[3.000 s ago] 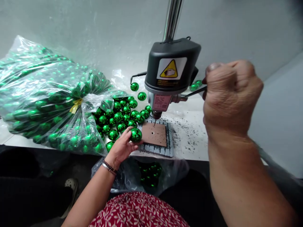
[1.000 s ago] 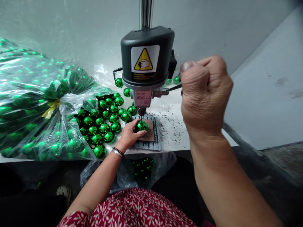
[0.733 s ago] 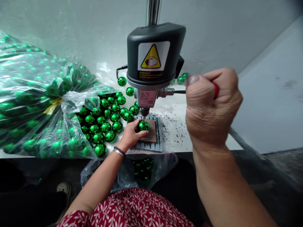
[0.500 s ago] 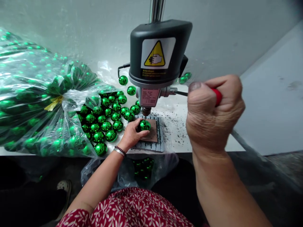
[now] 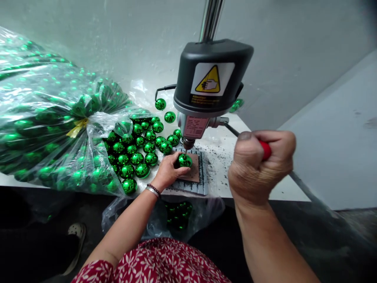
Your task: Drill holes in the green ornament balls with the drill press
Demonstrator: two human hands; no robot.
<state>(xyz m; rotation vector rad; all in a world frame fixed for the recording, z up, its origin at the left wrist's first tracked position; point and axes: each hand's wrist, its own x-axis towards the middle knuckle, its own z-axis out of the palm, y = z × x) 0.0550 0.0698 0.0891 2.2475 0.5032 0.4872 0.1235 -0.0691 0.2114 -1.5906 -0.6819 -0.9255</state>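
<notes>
A shiny green ball (image 5: 185,160) rests on a brown board (image 5: 193,172) under the drill press (image 5: 213,78). My left hand (image 5: 169,171) grips this ball from the left, thumb in front and fingers behind. The thin drill bit (image 5: 185,150) points down at the top of the ball; whether it has entered is too small to tell. On the right, my right hand (image 5: 259,165) is closed round the red knob (image 5: 265,150) of the drill press lever (image 5: 231,129).
Loose green balls (image 5: 137,158) lie left of the board, beside a large clear bag (image 5: 44,137) of balls. Dark shavings are scattered on the white table (image 5: 288,192). Below its edge hangs another plastic bag (image 5: 147,224) with balls. A shoe (image 5: 77,239) shows at lower left.
My right hand has moved down with the lever's red knob, and the lever tilts more steeply. My left hand still holds the ball. The whole view has shifted slightly.
</notes>
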